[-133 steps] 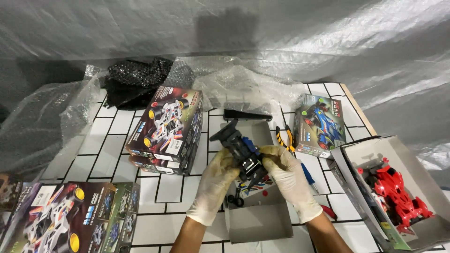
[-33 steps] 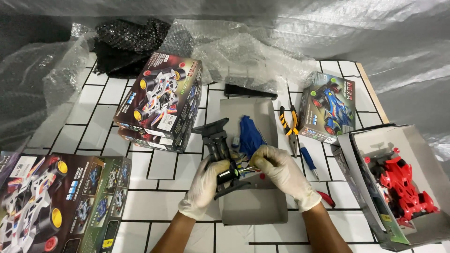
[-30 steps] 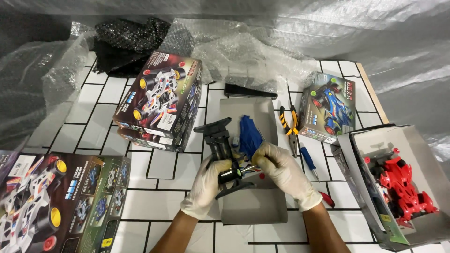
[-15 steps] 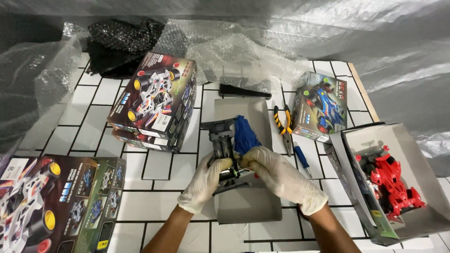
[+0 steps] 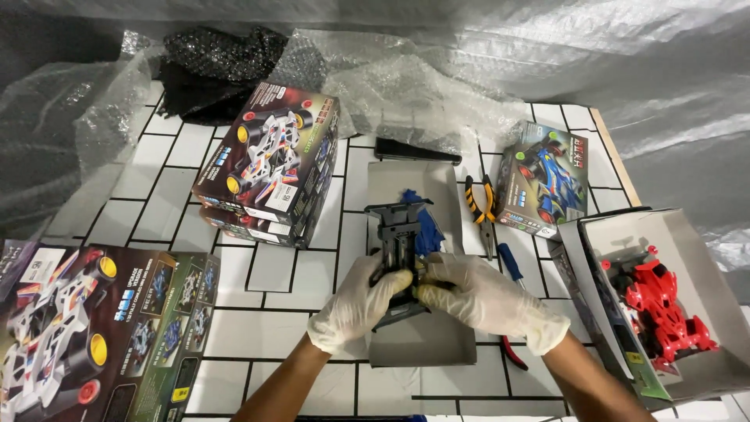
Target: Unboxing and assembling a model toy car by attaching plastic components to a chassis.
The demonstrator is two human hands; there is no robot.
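We now hold the black toy-car chassis [image 5: 398, 262] lower over the grey tray [image 5: 422, 344], its blue shell [image 5: 426, 227] at 1 o'clock; left hand [image 5: 355, 301] and right hand [image 5: 484, 297] fingers pinch its near end, so assembly continues.

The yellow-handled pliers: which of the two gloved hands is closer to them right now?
Right. The right hand sits just below the yellow-handled pliers, a little toward the person. The left hand is farther off, across the dark chassis that both hands hold.

A hobby workbench: tiled table [image 5: 297, 305], boxed toy-car kits [image 5: 269, 168], pliers [image 5: 483, 205], bubble wrap [image 5: 406, 82] backdrop.
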